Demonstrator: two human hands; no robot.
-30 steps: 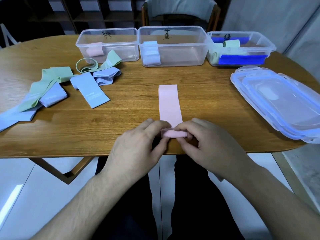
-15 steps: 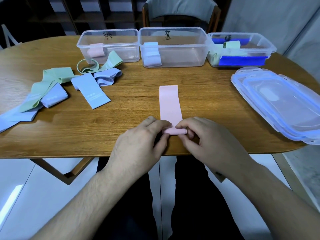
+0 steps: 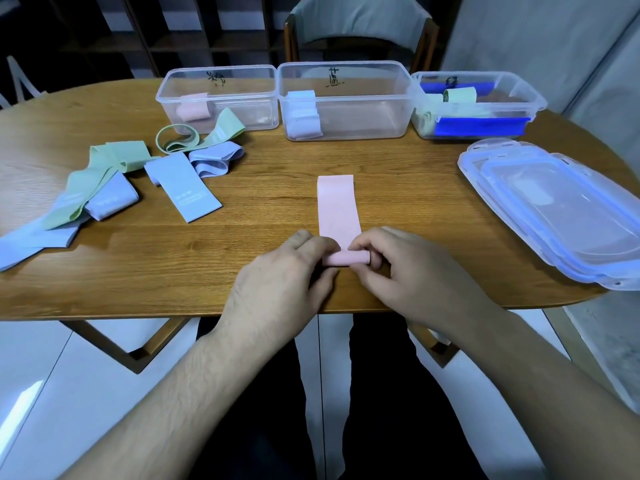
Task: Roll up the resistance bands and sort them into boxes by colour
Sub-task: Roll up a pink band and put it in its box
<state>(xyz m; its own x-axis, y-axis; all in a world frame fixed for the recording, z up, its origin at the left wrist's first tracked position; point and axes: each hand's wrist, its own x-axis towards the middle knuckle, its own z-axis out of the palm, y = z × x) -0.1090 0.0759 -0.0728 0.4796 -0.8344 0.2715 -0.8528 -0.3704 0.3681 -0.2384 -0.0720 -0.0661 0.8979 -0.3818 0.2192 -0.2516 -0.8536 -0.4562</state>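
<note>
I have the pink band point(image 3: 337, 206) flat on the surface point(image 3: 242, 258), its long axis running straight away from me toward the boxes. Its near end is a small roll point(image 3: 344, 258) lying crosswise, pinched at either end by my left hand point(image 3: 284, 282) and right hand point(image 3: 401, 275). Both are equally close, so I judge the roll must travel forward along the strip.

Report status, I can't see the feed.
Both hands, left and right, pinching pink band, near end rolled. Rest flat on table. Nothing in the way.
</note>
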